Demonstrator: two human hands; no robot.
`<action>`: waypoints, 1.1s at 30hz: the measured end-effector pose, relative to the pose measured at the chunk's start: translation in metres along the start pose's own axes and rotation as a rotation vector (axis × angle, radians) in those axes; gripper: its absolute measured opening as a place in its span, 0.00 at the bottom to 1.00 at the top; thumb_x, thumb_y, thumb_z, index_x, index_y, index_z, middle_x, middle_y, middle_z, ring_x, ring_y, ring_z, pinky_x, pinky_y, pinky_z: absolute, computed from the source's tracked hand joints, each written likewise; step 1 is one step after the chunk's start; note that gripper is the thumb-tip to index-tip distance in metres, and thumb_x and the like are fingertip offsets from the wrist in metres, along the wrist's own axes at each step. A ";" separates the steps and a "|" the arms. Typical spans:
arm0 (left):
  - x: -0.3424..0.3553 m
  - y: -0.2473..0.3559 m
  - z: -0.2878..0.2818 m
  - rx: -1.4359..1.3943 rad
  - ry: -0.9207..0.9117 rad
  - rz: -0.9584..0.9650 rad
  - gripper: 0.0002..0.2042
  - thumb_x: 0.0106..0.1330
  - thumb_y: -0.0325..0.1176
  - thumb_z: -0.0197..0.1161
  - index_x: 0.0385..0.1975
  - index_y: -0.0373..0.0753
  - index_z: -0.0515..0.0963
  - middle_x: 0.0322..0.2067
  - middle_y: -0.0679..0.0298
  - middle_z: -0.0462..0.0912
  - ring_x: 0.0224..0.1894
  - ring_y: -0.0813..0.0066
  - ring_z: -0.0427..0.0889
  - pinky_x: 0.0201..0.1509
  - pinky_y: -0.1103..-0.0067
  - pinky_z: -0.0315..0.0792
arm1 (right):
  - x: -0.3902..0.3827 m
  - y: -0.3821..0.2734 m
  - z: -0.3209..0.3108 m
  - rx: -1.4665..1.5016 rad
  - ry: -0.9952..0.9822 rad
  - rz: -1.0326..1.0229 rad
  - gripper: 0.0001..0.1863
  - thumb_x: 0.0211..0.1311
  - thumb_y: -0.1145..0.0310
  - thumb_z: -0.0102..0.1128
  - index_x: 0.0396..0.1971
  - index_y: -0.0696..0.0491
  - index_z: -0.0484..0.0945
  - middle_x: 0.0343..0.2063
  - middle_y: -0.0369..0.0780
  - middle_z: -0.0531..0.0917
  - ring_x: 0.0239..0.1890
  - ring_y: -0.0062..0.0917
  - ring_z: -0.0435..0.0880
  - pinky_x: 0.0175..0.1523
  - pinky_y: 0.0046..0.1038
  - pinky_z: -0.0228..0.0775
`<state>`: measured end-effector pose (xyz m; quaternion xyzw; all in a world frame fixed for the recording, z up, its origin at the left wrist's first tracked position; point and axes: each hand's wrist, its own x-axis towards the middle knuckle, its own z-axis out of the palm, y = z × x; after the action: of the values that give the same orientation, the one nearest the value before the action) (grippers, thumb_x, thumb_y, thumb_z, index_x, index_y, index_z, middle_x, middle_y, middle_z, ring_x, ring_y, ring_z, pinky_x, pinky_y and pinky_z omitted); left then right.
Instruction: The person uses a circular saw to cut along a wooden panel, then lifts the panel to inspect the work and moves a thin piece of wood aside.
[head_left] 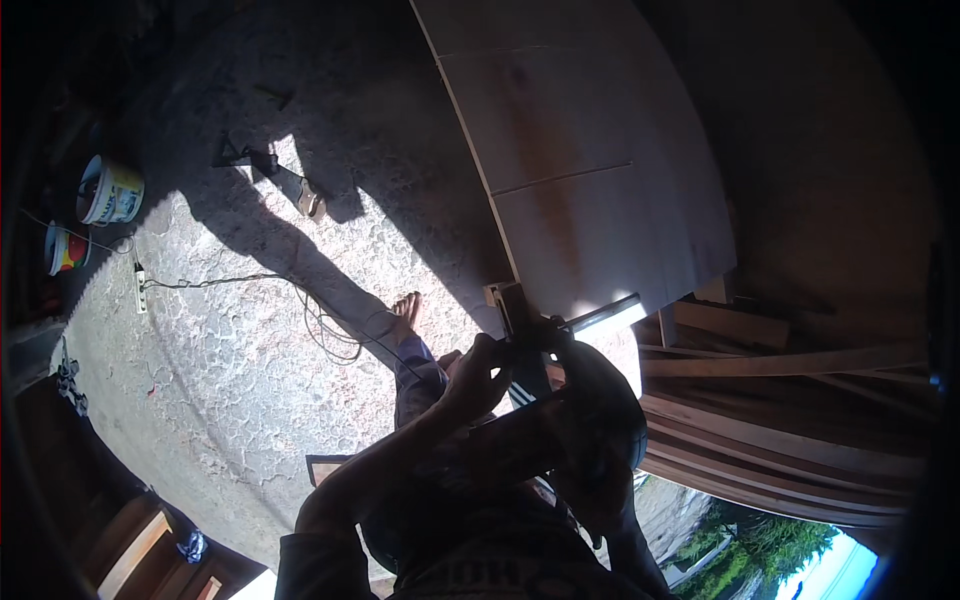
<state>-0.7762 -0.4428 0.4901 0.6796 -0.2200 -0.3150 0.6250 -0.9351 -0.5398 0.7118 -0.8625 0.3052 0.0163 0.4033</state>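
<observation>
My left hand (474, 378) reaches up from the lower edge with its fingers bent. It is at a dark blocky piece (513, 312) by the near corner of a large flat wooden panel (590, 190). What the fingers grip is lost in shadow. My right hand (562, 345) is a dark shape just right of it, and its fingers cannot be made out. A bright straight strip (605, 313) runs right from there along the panel's near edge. A large dark rounded shape (600, 410) covers much of the area below the right hand.
Long boards (770, 440) are stacked at the right. A power strip (140, 288) and its cable (230, 280) lie on the rough floor (230, 380) at left, near two buckets (112, 190). A dark tool (245, 158) lies farther off. My bare foot (407, 308) is left of the panel.
</observation>
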 end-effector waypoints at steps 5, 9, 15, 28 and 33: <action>0.008 0.011 -0.011 0.148 -0.013 -0.071 0.15 0.63 0.24 0.66 0.45 0.33 0.68 0.38 0.52 0.83 0.43 0.59 0.87 0.43 0.68 0.79 | 0.025 -0.017 -0.005 0.032 -0.030 -0.128 0.32 0.52 0.64 0.79 0.52 0.63 0.73 0.34 0.48 0.82 0.32 0.38 0.84 0.36 0.35 0.75; 0.016 0.023 -0.016 0.140 -0.057 -0.242 0.09 0.66 0.28 0.65 0.42 0.34 0.76 0.40 0.53 0.82 0.44 0.63 0.84 0.47 0.70 0.77 | 0.026 -0.007 -0.013 0.234 -0.189 -0.050 0.32 0.57 0.62 0.73 0.56 0.65 0.71 0.34 0.51 0.82 0.32 0.44 0.84 0.35 0.37 0.75; 0.026 0.041 -0.017 0.464 -0.283 -0.272 0.09 0.72 0.32 0.56 0.39 0.32 0.76 0.36 0.51 0.82 0.41 0.56 0.85 0.42 0.68 0.78 | 0.008 0.020 -0.005 0.323 -0.282 -0.126 0.30 0.60 0.64 0.67 0.57 0.65 0.70 0.37 0.52 0.82 0.36 0.46 0.83 0.39 0.39 0.75; 0.029 0.014 -0.030 0.863 -0.300 -0.208 0.10 0.72 0.35 0.55 0.41 0.32 0.76 0.32 0.47 0.80 0.38 0.48 0.83 0.40 0.65 0.77 | 0.022 0.000 0.002 0.481 -0.159 -0.087 0.24 0.64 0.61 0.58 0.53 0.62 0.70 0.30 0.54 0.82 0.29 0.50 0.85 0.34 0.47 0.77; 0.028 0.013 -0.037 0.809 -0.316 -0.212 0.10 0.71 0.35 0.56 0.41 0.33 0.76 0.33 0.48 0.80 0.38 0.48 0.83 0.40 0.65 0.77 | 0.024 0.001 -0.003 0.443 -0.206 -0.055 0.20 0.61 0.62 0.59 0.47 0.60 0.72 0.29 0.52 0.82 0.28 0.47 0.85 0.31 0.47 0.77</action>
<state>-0.7292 -0.4374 0.4999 0.8316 -0.3474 -0.3659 0.2321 -0.9173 -0.5549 0.7066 -0.7547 0.2349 0.0256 0.6120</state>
